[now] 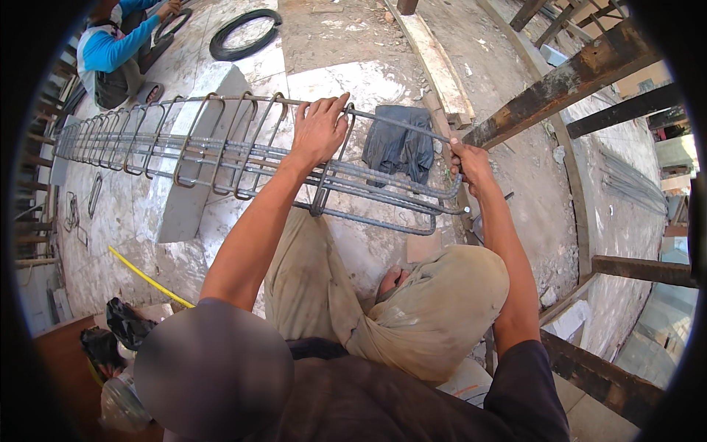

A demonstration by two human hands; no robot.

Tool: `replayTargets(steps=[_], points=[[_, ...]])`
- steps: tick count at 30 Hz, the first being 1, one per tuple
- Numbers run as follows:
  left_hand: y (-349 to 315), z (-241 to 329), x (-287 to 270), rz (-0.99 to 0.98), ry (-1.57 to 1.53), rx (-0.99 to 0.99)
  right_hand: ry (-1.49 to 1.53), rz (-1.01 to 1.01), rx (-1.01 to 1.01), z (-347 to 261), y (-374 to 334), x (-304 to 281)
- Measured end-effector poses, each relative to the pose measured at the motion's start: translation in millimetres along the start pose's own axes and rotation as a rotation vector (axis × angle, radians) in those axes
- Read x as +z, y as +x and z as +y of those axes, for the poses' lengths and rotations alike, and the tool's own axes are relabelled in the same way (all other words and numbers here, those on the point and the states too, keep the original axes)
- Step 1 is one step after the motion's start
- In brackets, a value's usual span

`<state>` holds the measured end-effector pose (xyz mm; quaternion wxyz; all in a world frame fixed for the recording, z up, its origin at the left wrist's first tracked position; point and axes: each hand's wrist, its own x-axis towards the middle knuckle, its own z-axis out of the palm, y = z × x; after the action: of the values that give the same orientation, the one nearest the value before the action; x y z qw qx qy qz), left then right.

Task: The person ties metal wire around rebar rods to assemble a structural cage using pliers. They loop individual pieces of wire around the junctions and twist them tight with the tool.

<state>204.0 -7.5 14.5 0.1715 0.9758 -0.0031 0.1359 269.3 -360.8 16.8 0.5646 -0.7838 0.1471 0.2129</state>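
Observation:
A long cage of steel rebar with several square stirrups stretches from the far left to in front of my knees. My left hand is closed over the cage's upper bar, its fingertips against a stirrup near this end. My right hand grips the end of the upper bar, thumb on top. Below it, the lower bars end in bent hooks. My fingers partly hide the bar in both hands.
A concrete block props the cage. Beyond lie a wire coil and black plastic. A person in blue sleeves crouches at the far left, holding another coil. Wooden beams slant at the right; a yellow strip lies left.

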Motion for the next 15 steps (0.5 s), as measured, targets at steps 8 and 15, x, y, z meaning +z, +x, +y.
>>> replayTargets(steps=[8, 15], points=[[6, -4, 4, -0.115, -0.01, 0.041, 0.046, -0.013, 0.012, 2, 9, 3], [12, 4, 2, -0.098, -0.029, 0.029, 0.097, -0.013, 0.027, 2, 5, 6]])
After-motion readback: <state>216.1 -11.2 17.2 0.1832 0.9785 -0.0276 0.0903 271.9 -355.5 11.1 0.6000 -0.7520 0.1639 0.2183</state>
